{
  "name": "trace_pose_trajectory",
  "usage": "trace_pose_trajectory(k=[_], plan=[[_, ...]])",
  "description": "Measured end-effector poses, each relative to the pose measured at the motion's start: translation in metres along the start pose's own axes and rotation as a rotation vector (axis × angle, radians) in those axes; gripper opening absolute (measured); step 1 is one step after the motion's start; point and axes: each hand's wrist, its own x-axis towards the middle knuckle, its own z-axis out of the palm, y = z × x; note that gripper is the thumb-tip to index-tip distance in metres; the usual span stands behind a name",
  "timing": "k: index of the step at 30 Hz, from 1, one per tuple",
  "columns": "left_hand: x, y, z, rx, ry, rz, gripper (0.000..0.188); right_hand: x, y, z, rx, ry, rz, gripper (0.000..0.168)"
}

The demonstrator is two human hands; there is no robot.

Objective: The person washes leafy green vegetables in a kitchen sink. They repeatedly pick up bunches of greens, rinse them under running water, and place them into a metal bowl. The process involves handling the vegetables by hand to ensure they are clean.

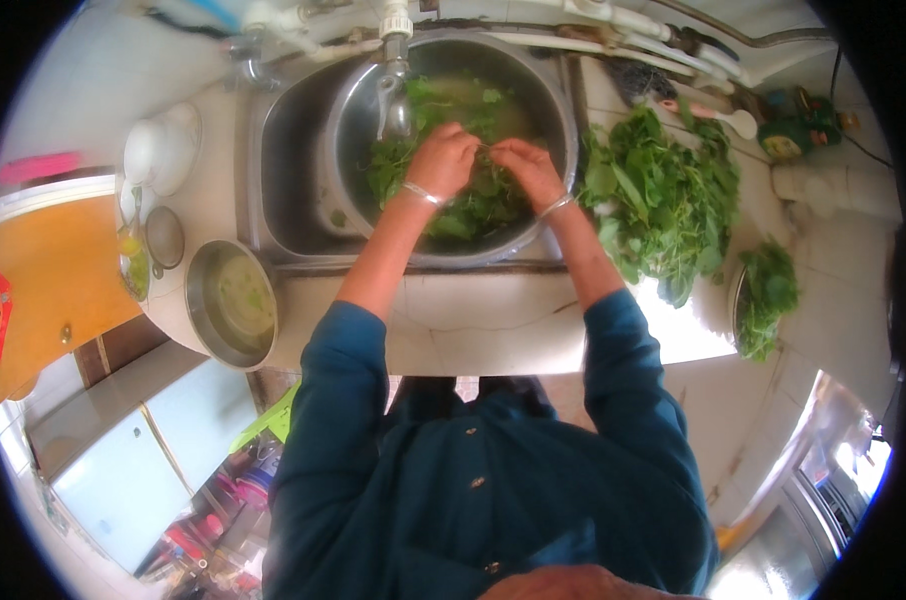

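Over a large round metal basin [569,150] in the sink, my two hands meet with fingertips pinched. My left hand [445,163] and my right hand [529,171] hold a thin stem [484,146] between them, partly hidden by the fingers. Leafy greens [456,223] float in cloudy water below, spread along the basin's near and left side. A metal tap [394,109] hangs over the basin's far left part. To the right of the basin, a big heap of leafy greens [663,195] lies on the tiled counter.
A metal bowl [267,337] of water with a few leaf bits stands left of the sink [288,172]. White bowls [149,154] and a small strainer [164,236] sit farther left. More greens [768,296] fill a container at right. Pipes [610,30] run along the wall behind.
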Motion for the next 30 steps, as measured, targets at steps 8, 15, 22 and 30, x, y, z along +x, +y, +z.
trace_pose_trajectory(k=[8, 15, 22, 30], plan=[[-0.008, -0.008, -0.011, 0.047, 0.292, -0.174, 0.016, 0.005, -0.004, 0.002, 0.117, 0.247, 0.205, 0.034], [-0.014, 0.031, 0.026, -0.387, 0.173, -0.223, 0.023, 0.021, 0.029, -0.008, 0.387, 0.135, 0.082, 0.028], [-0.023, 0.000, 0.030, -0.279, 0.328, -0.298, 0.017, 0.012, 0.016, -0.010, 0.331, 0.190, 0.093, 0.027], [-0.018, 0.004, 0.035, -0.618, 0.168, -0.366, 0.018, 0.007, 0.018, -0.005, 0.298, 0.108, 0.034, 0.024]])
